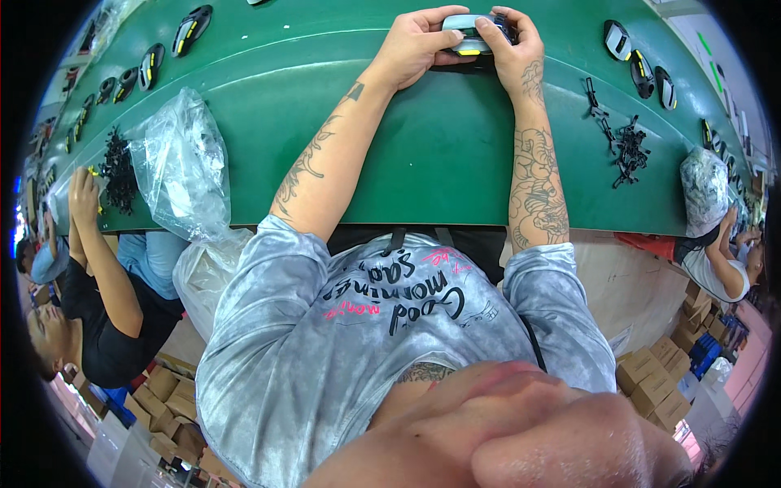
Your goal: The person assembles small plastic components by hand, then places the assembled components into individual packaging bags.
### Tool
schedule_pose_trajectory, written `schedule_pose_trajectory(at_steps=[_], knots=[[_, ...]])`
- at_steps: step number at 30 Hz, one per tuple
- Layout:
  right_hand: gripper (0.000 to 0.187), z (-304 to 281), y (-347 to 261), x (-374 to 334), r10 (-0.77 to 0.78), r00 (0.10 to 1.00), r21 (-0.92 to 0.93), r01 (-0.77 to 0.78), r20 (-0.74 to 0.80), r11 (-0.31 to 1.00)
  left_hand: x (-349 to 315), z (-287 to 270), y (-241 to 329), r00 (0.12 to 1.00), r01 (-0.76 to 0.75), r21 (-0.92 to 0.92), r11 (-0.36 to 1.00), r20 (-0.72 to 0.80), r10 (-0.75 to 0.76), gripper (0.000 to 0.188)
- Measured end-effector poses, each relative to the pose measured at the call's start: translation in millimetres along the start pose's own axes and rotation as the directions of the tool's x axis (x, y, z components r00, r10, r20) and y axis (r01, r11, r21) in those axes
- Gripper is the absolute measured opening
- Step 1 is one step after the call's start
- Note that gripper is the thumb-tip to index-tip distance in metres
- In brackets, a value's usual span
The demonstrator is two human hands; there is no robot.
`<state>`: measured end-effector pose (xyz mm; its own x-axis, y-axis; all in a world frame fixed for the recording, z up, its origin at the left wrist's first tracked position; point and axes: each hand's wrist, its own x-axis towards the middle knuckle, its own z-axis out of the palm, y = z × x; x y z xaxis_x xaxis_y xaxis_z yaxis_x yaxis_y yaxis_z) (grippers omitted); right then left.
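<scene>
A rounded grey-and-black casing with a yellow strip is held between my two hands at the far side of the green table. My left hand grips its left end, thumb laid across the top. At the right end, my right hand has its thumb pressed on the upper face and its fingers curled around the far side. The fingers hide much of the casing, so I cannot make out its kind. Both forearms reach over the green surface, which bears small black clip-like parts to the right.
Similar casings stand in a row at the far left, with others at the far right. A clear plastic bag lies beside a black heap of parts. One person works at left; another sits right, near a plastic-wrapped bundle.
</scene>
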<state>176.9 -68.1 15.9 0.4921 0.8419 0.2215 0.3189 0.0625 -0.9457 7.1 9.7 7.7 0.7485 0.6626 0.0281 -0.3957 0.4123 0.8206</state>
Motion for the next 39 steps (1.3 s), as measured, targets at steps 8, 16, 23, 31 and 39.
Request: schedule_pose_trajectory(at_steps=[8,16,23,31,39], knots=[[0.044,15,-14,-3,-0.216,0.971,-0.218,0.190,-0.098,0.957,5,-11,1,0.998,0.047,-0.022,0.999,-0.048,-0.048,0.046],[0.058,-2,4,10,-0.170,0.984,0.105,0.165,0.045,0.981,3,-1,0,0.994,0.012,-0.188,0.982,-0.102,-0.032,0.039],[0.051,0,-5,-2,-0.076,0.994,0.153,0.064,0.073,0.986,1,-5,1,1.000,-0.009,-0.211,0.977,-0.006,0.008,0.038],[0.070,8,-2,-2,-0.056,0.998,0.078,0.058,-0.027,0.995,-2,13,-1,0.979,0.016,0.119,0.993,-0.202,0.009,0.034],[0.051,19,-4,-4,-0.041,0.998,0.364,0.054,-0.044,0.930,-3,12,4,0.973,0.022,-0.004,1.000,-0.229,-0.022,0.030]])
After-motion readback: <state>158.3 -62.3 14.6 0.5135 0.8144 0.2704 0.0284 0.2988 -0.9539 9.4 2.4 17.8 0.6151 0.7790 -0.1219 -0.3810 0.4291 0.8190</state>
